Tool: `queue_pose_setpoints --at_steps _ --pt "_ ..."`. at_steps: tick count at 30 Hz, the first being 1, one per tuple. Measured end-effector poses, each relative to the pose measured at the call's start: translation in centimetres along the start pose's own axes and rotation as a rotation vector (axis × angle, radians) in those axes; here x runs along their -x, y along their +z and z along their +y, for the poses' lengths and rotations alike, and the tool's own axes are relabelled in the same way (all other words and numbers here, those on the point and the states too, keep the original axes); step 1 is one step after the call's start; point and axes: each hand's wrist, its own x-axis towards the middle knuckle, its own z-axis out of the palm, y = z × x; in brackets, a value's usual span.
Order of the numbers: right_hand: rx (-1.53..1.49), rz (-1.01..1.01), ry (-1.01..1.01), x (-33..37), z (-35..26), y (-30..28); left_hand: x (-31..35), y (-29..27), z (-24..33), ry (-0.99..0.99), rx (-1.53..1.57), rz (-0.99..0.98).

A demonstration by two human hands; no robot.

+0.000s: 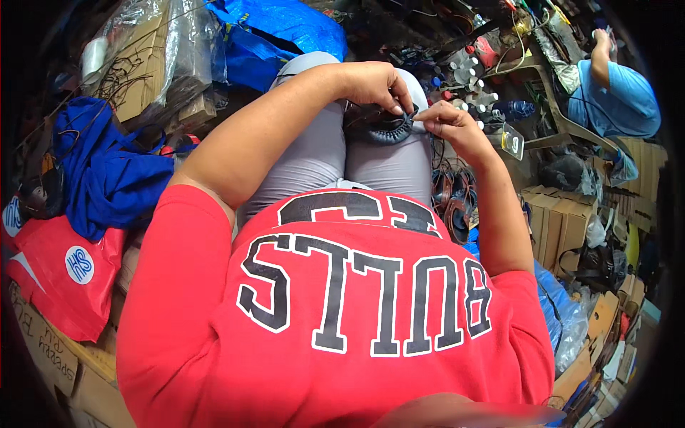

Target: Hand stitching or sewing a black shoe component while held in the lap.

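Note:
A black shoe [387,135] with a ridged, gathered edge rests on my grey-trousered thighs, toward the knees. My left hand [378,84] reaches over it from the far side, thumb and fingers pinched down on its upper edge. At the shoe's right edge is my right hand [451,127], with its thumb and forefinger pressed together close to the left fingertips. Whatever is between those right fingers is too small to make out. Part of the shoe is hidden under the left hand.
Several small bottles [465,75] stand beyond my right knee. Brown sandals [455,214] lie right of my thigh, and cardboard boxes [560,227] are farther right. A person in a light blue shirt [617,100] is at the far right. Blue cloth [100,167] and a red bag [68,274] lie left.

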Motion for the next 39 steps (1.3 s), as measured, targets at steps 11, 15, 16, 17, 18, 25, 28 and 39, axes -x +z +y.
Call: queue_pose_setpoints --at_steps 11,15,16,17,18,25,28,39 --pt "-0.203 0.023 -0.075 0.0 2.2 0.8 -0.5 0.2 -0.8 -0.049 0.064 -0.01" --pt "-0.266 -0.032 -0.058 0.0 2.1 0.4 -0.6 0.4 -0.5 -0.025 0.049 0.016" --pt "-0.255 -0.028 -0.067 -0.1 2.0 0.4 -0.6 0.3 -0.3 -0.04 0.049 0.011" --pt "-0.226 0.003 -0.042 -0.1 2.0 0.5 -0.6 0.2 -0.3 -0.027 0.045 0.021" --pt "-0.242 -0.023 -0.08 -0.1 1.9 0.7 -0.6 0.2 -0.2 -0.063 0.023 0.019" --pt "-0.255 0.092 -0.086 0.2 0.9 2.1 -0.6 0.6 -0.3 -0.004 -0.022 0.051" --pt "-0.015 0.186 -0.058 0.2 0.1 2.4 -0.4 0.6 0.6 -0.051 -0.031 0.074" --pt "0.288 0.259 -0.222 2.5 -1.7 3.0 11.3 -3.4 -1.3 -0.051 -0.778 0.659"
